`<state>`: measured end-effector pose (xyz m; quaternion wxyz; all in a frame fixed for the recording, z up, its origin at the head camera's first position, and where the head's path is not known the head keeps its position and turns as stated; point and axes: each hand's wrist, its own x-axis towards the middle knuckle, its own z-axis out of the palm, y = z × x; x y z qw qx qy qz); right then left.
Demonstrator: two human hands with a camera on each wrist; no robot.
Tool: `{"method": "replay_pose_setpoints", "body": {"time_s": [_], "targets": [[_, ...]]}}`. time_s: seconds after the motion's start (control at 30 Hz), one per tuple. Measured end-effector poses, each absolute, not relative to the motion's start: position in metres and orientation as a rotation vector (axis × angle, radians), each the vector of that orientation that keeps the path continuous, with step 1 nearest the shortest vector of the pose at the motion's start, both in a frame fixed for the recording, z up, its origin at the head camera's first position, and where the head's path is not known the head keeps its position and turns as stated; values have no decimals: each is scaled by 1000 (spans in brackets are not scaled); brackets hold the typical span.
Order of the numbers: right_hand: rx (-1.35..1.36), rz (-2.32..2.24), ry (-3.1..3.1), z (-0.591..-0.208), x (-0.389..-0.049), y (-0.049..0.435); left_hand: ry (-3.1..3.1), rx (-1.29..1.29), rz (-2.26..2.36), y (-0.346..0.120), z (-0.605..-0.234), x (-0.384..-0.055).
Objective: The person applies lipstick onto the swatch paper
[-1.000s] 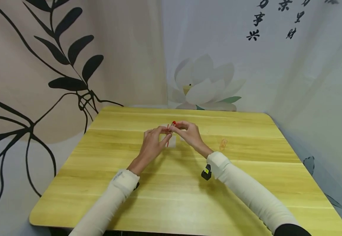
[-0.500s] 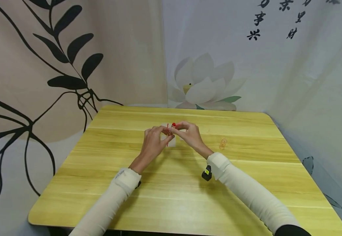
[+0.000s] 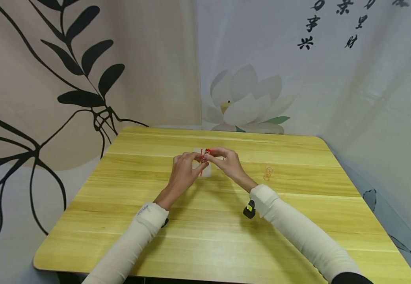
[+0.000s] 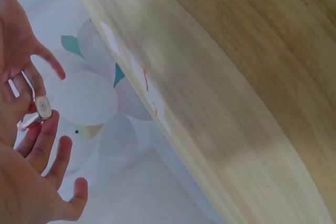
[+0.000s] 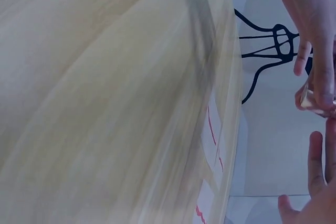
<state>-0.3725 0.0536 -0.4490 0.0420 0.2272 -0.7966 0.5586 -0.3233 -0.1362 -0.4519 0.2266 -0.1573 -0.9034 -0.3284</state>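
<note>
A small lipstick [image 3: 206, 154] with a red end and a shiny rose-gold body is held between both hands above the far middle of the table. My left hand [image 3: 183, 172] pinches it from the left with its fingertips. From the other side, the thumb and fingers of my right hand [image 3: 228, 161] grip it near the red end. In the left wrist view the pale base of the lipstick [image 4: 43, 106] shows a small round mark. Below the hands lies white paper [image 3: 206, 171] with red strokes on it, partly hidden by the fingers.
A second white paper [image 5: 203, 203] with a red stroke lies beside the first. To the right on the wooden table [image 3: 205, 236] lies a small orange outlined thing [image 3: 268, 173], its kind unclear. Printed curtains hang behind the table's far edge.
The red end of the lipstick has shifted slightly down and left, and more of its body shows between the fingers. Both hands stay almost in place.
</note>
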Motion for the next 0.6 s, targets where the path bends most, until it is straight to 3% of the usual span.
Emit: {"method": "replay_pose_setpoints", "body": {"time_s": [0.6], "targets": [[571,1688,-2374,-450,-366,43,-2480,-445,-909,-137,-450,-317]]}}
